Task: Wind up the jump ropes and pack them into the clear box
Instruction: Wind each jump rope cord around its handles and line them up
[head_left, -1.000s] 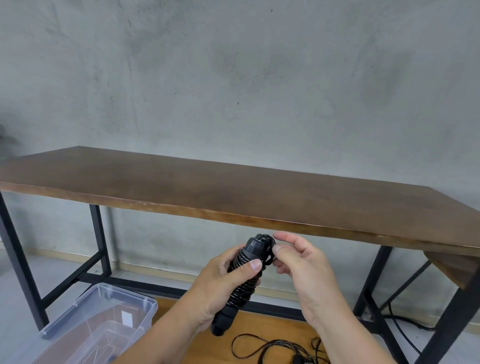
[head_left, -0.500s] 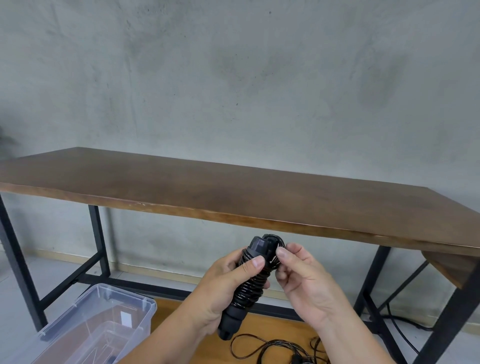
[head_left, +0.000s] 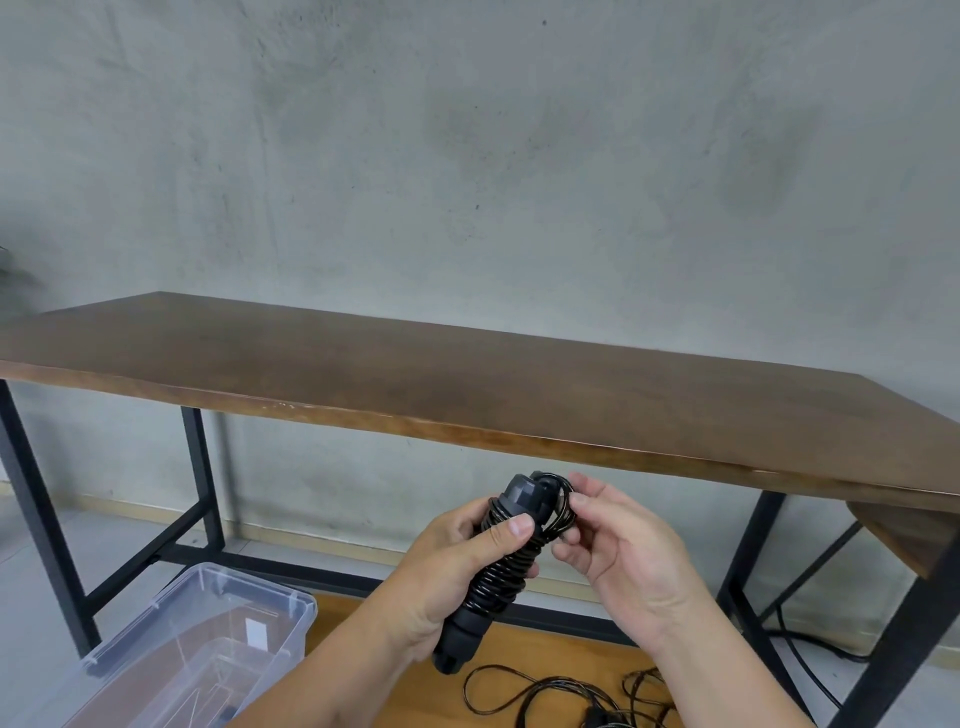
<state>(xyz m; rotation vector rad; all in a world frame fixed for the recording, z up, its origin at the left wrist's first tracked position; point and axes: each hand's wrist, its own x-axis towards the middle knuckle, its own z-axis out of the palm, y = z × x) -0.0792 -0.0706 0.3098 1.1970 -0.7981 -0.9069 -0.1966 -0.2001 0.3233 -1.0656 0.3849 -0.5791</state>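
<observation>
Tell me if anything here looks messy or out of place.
Only the loose black cord tangled on the wooden floor, not yet wound. The left hand grips the wound black jump rope, the right hand pinches its top coil, and the clear plastic box sits upright.

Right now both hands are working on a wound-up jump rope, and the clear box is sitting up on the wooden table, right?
Not quite. In the head view the clear box stands on the floor at the lower left, below the wooden table, not on it. The rest holds: the left hand grips the wound jump rope and the right hand pinches its top coils.
</observation>
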